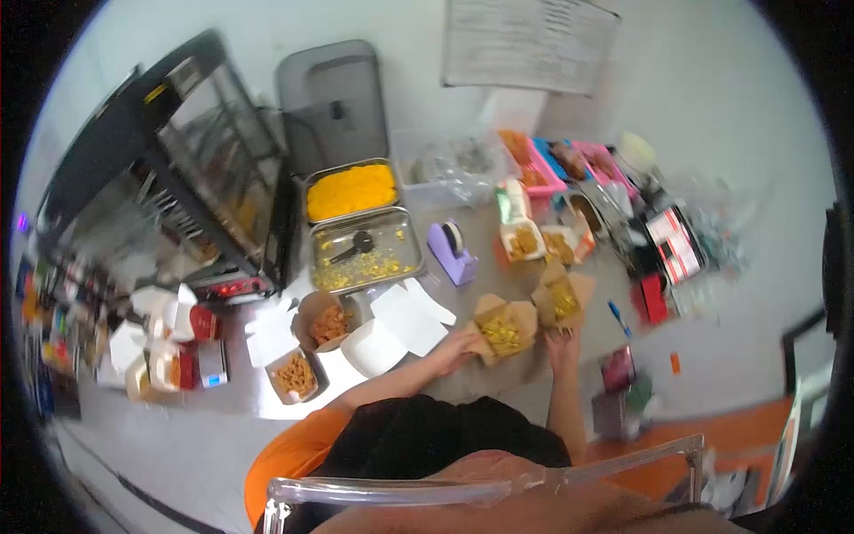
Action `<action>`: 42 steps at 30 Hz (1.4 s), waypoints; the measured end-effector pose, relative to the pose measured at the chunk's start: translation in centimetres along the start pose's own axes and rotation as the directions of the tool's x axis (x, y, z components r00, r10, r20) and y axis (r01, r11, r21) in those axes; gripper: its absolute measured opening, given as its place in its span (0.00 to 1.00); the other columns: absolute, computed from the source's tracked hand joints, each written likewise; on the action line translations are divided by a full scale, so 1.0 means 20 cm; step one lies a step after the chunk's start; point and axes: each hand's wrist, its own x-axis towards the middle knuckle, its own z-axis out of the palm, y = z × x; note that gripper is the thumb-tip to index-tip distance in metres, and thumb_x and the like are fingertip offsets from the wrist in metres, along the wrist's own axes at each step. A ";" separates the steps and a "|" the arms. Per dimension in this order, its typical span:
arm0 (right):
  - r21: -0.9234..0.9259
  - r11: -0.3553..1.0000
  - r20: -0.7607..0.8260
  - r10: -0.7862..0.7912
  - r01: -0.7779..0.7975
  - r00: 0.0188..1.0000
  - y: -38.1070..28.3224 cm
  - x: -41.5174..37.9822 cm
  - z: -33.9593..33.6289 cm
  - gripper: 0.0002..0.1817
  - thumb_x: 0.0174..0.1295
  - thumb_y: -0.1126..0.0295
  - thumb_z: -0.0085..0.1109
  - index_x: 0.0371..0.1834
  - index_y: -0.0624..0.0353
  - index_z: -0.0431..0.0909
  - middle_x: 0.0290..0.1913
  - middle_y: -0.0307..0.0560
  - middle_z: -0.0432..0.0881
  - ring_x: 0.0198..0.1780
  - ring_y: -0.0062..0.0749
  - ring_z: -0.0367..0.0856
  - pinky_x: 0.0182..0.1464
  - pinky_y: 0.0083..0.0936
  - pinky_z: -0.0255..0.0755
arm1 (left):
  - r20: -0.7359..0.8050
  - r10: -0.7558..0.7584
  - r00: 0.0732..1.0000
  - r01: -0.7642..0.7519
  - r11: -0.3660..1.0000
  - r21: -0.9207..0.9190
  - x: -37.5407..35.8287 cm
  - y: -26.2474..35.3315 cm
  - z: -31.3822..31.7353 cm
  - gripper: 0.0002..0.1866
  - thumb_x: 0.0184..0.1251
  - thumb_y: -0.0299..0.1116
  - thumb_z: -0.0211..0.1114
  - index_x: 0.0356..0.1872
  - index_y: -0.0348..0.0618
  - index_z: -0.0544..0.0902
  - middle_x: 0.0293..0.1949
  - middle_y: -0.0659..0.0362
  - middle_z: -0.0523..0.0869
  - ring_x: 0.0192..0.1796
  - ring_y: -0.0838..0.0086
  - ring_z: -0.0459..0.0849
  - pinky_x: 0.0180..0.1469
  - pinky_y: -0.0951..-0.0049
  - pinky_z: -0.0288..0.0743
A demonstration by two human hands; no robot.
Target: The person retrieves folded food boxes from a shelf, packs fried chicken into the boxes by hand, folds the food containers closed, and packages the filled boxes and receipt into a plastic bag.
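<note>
Two open brown kraft takeaway boxes stand side by side near the front edge of the counter. The left kraft box [525, 317] holds yellow, fry-like pieces, and my left hand [452, 351] grips its left side. Similar yellow pieces fill the right kraft box [578, 287]. At the near side of that box is my right hand [561, 343], its fingers partly hidden under the box. Left of my left arm lies an open white box [372, 349]. Beyond it are a brown paper tub of fried pieces [327, 324] and a box of browned chunks [294, 377].
A glass-fronted warming cabinet [191, 191] stands at the left. Metal trays [366, 287], one with bright yellow food, and a purple tape dispenser [454, 258] are behind the boxes. Pink baskets [551, 184], a tablet-like screen [673, 245] and a blue pen [619, 318] lie rightward.
</note>
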 end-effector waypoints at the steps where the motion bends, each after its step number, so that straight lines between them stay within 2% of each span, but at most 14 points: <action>1: -0.086 0.996 -0.022 -0.038 0.036 0.999 0.00 0.04 -0.04 0.29 0.66 0.52 0.43 0.63 0.61 0.56 0.64 0.51 0.59 0.65 0.42 0.59 0.63 0.44 0.60 | -0.013 0.011 1.000 -0.010 0.997 0.081 0.15 -0.08 0.02 0.15 0.64 0.36 0.58 0.49 0.42 0.74 0.42 0.58 0.79 0.44 0.73 0.78 0.46 0.73 0.72; 4: -0.302 0.934 -0.032 -0.212 0.192 0.977 0.10 0.08 -0.12 0.27 0.65 0.54 0.42 0.61 0.61 0.58 0.62 0.53 0.62 0.61 0.42 0.65 0.58 0.40 0.64 | -0.221 -0.029 0.975 0.095 0.952 0.290 0.33 -0.13 0.07 0.18 0.62 0.43 0.60 0.47 0.44 0.74 0.39 0.62 0.79 0.43 0.76 0.77 0.43 0.76 0.70; 7: -0.433 0.845 -0.087 -0.386 0.314 0.918 0.34 0.11 -0.39 0.21 0.66 0.62 0.44 0.55 0.67 0.62 0.53 0.57 0.67 0.48 0.40 0.71 0.47 0.34 0.69 | -0.199 -0.032 0.979 0.085 0.961 0.265 0.18 -0.03 0.05 0.19 0.62 0.47 0.59 0.45 0.45 0.73 0.37 0.63 0.79 0.41 0.78 0.77 0.41 0.76 0.70; 9: -0.550 0.776 -0.060 -0.406 0.309 0.912 0.45 0.08 -0.35 0.21 0.65 0.63 0.45 0.54 0.67 0.62 0.53 0.57 0.67 0.48 0.40 0.71 0.47 0.34 0.69 | -0.078 -0.120 0.990 0.137 0.956 0.260 -0.03 0.06 -0.05 0.18 0.63 0.48 0.58 0.45 0.45 0.72 0.39 0.62 0.80 0.42 0.79 0.78 0.41 0.76 0.71; 13: -0.692 0.607 0.136 -0.421 0.390 0.897 0.60 0.03 -0.03 0.20 0.64 0.63 0.45 0.53 0.67 0.63 0.52 0.57 0.68 0.48 0.40 0.72 0.47 0.34 0.69 | 0.032 0.019 0.999 -0.027 0.966 0.256 -0.62 0.44 -0.38 0.17 0.68 0.46 0.53 0.47 0.45 0.72 0.44 0.60 0.80 0.48 0.76 0.79 0.48 0.74 0.71; 15: -0.710 0.542 0.255 -0.398 0.450 0.881 0.68 -0.02 0.18 0.20 0.64 0.63 0.45 0.53 0.67 0.63 0.51 0.57 0.69 0.47 0.40 0.72 0.47 0.34 0.69 | -0.194 0.113 0.974 -0.030 0.921 0.388 -1.01 0.79 -0.52 0.14 0.69 0.40 0.53 0.47 0.43 0.72 0.46 0.58 0.80 0.49 0.73 0.79 0.54 0.73 0.69; 17: -0.711 0.492 0.359 -0.361 0.502 0.861 0.80 -0.08 0.39 0.20 0.64 0.64 0.46 0.53 0.67 0.64 0.51 0.57 0.69 0.47 0.40 0.72 0.46 0.34 0.69 | -0.206 0.546 0.812 -0.367 0.752 0.548 -1.41 1.01 -0.84 0.13 0.64 0.33 0.55 0.48 0.40 0.74 0.43 0.58 0.82 0.48 0.75 0.79 0.51 0.74 0.71; 19: -0.706 0.468 0.432 -0.310 0.532 0.847 0.94 -0.16 0.59 0.19 0.63 0.64 0.46 0.52 0.67 0.64 0.50 0.57 0.69 0.47 0.40 0.72 0.46 0.34 0.69 | -0.574 0.658 0.488 -0.241 0.733 0.636 -1.84 1.31 -0.95 0.12 0.60 0.30 0.57 0.44 0.40 0.76 0.37 0.60 0.81 0.45 0.76 0.79 0.50 0.75 0.70; 20: -0.712 0.443 0.464 -0.285 0.545 0.838 1.02 -0.21 0.69 0.19 0.63 0.64 0.46 0.52 0.67 0.64 0.50 0.57 0.70 0.47 0.40 0.73 0.46 0.34 0.69 | -0.538 0.754 0.377 -0.421 0.657 0.625 -2.05 1.42 -1.06 0.08 0.59 0.30 0.57 0.40 0.42 0.76 0.36 0.60 0.80 0.43 0.76 0.79 0.48 0.76 0.70; 21: -0.716 0.430 0.485 -0.259 0.549 0.835 1.11 -0.27 0.79 0.19 0.63 0.64 0.46 0.52 0.67 0.65 0.50 0.57 0.70 0.46 0.40 0.73 0.46 0.34 0.69 | -0.606 0.763 0.226 -0.411 0.639 0.650 -2.23 1.51 -1.22 0.08 0.59 0.30 0.57 0.39 0.43 0.75 0.37 0.60 0.80 0.42 0.77 0.79 0.49 0.75 0.70; 23: -0.735 0.404 0.512 -0.196 0.544 0.837 1.29 -0.39 0.97 0.19 0.63 0.64 0.46 0.51 0.67 0.65 0.49 0.57 0.70 0.46 0.40 0.73 0.46 0.34 0.70 | -0.581 0.808 0.097 -0.452 0.556 0.697 -2.61 1.73 -1.40 0.08 0.62 0.30 0.57 0.41 0.44 0.74 0.40 0.61 0.80 0.41 0.78 0.79 0.48 0.74 0.71; 29: -0.848 0.280 0.483 0.058 0.450 0.874 1.74 -0.76 1.42 0.18 0.61 0.65 0.47 0.50 0.67 0.66 0.48 0.57 0.72 0.45 0.39 0.73 0.46 0.34 0.70 | -0.613 0.771 -0.170 -0.307 0.550 0.777 -3.42 2.33 -2.18 0.14 0.64 0.36 0.55 0.49 0.45 0.73 0.43 0.63 0.81 0.41 0.80 0.79 0.42 0.76 0.71; 33: -0.902 0.172 0.428 0.228 0.396 0.875 1.90 -0.92 1.59 0.18 0.61 0.65 0.48 0.49 0.67 0.67 0.47 0.57 0.72 0.45 0.39 0.74 0.46 0.34 0.70 | -0.634 0.735 -0.241 -0.288 0.570 0.770 -3.75 2.66 -2.63 0.22 0.60 0.40 0.58 0.55 0.47 0.71 0.44 0.64 0.80 0.42 0.79 0.78 0.41 0.72 0.68; 42: -0.940 0.001 0.310 0.421 0.342 0.852 2.06 -1.07 1.72 0.17 0.59 0.67 0.49 0.47 0.67 0.69 0.45 0.57 0.74 0.44 0.39 0.75 0.45 0.34 0.70 | -0.599 0.767 -0.231 -0.512 0.427 0.745 -3.95 3.04 -2.95 0.27 0.61 0.45 0.59 0.62 0.55 0.68 0.61 0.66 0.68 0.60 0.72 0.66 0.55 0.57 0.61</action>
